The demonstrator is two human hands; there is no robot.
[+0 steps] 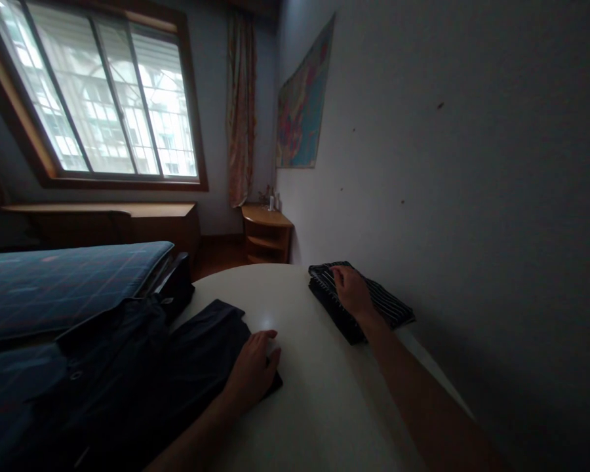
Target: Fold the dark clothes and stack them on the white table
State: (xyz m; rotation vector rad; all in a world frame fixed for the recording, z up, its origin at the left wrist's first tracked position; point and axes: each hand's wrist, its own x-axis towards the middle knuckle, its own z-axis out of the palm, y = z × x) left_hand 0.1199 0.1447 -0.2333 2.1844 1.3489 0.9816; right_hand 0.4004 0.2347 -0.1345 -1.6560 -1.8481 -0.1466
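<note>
Head: right hand point(353, 290) on striped cloth point(387, 304)

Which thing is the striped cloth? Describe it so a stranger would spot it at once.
Find the white table beside the pale wall. On its wall side, under the right hand, lies the striped cloth, folded into a flat stack. Its thin pale stripes set it apart from the plain dark garment by the left hand.

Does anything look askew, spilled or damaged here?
Nothing spilled shows. The dark garment sprawls over the left edge of the table, unlike the folded striped cloth under the right hand, and dark spots, perhaps nail holes, mark the wall.
</note>
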